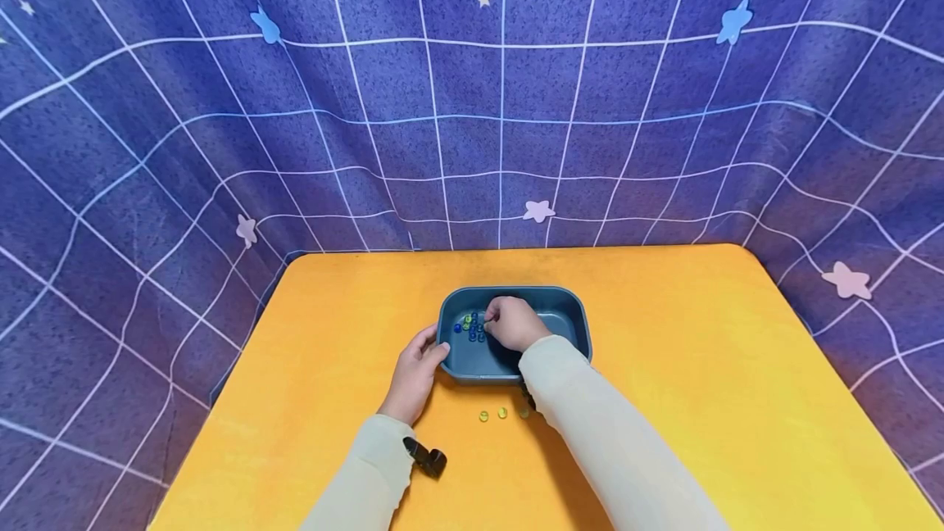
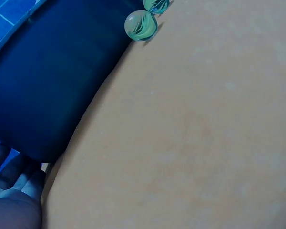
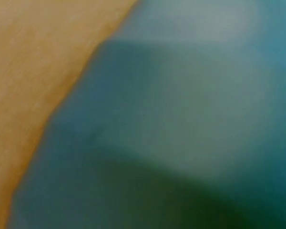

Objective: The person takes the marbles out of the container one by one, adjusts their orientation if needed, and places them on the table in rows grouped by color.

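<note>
A dark blue-grey plastic tub (image 1: 465,371) stands on the table, its outer wall filling the upper left of the left wrist view. My left hand (image 1: 413,371) grips its left end, thumb over the rim and fingers against the outside. Inside, toward the left, several blue marbles (image 1: 473,336) lie bunched with a few yellow-green marbles (image 1: 467,319). My right hand (image 1: 514,324) reaches into the tub with bent fingers, fingertips right at the bunch's right edge. I cannot tell whether a marble is between them. Only a blurred tub surface (image 3: 181,109) fills most of the right wrist view.
In front of the tub, yellow marbles (image 1: 502,413) lie in a short row on the yellow-orange table (image 1: 332,301); the right one is partly by the sleeve. Two clear marbles with green swirls (image 2: 141,26) show beside the tub wall. A blue gridded curtain (image 1: 472,146) surrounds the table.
</note>
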A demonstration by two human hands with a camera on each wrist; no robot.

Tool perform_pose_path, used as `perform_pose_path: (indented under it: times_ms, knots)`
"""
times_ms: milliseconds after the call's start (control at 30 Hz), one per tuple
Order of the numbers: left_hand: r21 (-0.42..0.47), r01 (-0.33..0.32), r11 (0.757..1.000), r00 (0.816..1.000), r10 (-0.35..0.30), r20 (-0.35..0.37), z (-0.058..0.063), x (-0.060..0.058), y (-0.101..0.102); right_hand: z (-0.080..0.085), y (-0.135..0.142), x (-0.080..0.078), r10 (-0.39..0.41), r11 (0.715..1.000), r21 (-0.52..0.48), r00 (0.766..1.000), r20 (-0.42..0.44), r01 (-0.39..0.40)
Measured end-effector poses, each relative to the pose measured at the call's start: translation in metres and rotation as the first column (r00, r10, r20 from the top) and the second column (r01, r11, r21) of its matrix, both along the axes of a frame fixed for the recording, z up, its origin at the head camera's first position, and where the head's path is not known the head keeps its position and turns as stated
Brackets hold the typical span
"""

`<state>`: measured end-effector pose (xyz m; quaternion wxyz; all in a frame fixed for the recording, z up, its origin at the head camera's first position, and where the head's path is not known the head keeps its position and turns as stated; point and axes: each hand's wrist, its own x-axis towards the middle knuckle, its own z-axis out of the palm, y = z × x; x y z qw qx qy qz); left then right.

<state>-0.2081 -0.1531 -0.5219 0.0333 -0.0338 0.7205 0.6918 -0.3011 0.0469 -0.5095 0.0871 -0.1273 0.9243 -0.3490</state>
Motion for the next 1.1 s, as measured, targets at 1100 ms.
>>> perform_pose_path:
  times_ms: [1100]
  knots:
    - [-0.035,-0.033,0.999,0.999,0.033,-0.019,-0.036,-0.015,-0.004,0.029,0.052,0.067,-0.005,0.960,-0.281,0.997,-0.075,-0.016]
